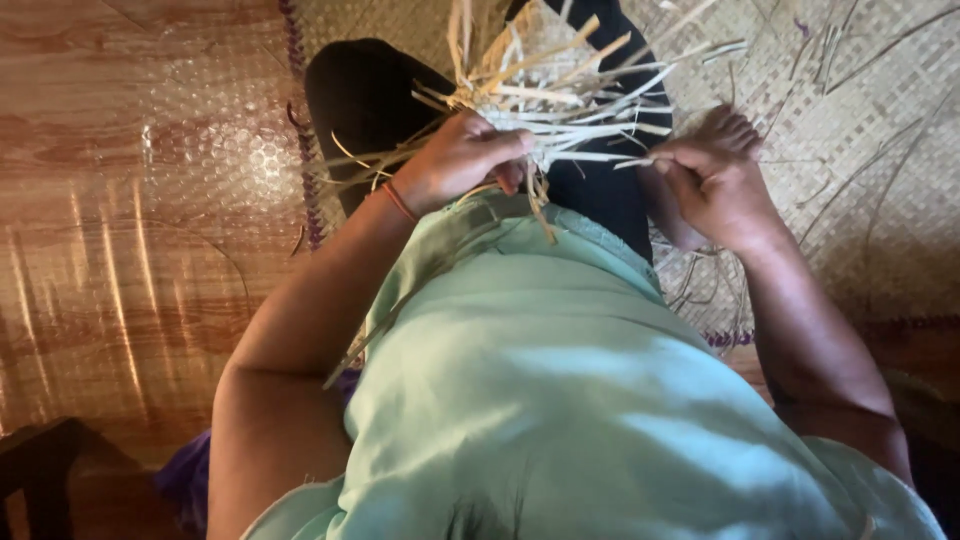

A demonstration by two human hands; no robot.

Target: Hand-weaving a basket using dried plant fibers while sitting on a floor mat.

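A small woven piece of pale straw strips (520,100) sits over the person's lap, only its core plaited, with many loose ends fanning outward unworked. The left hand (462,160) has its grip clamped on the piece's near edge. Right of the piece, the right hand (712,178) pinches a single strip (632,162). Beneath the piece lies a woven floor mat (860,120); stray strips lie on it.

A half-woven piece of pale straw strips (545,95), loose ends splayed, above lap.
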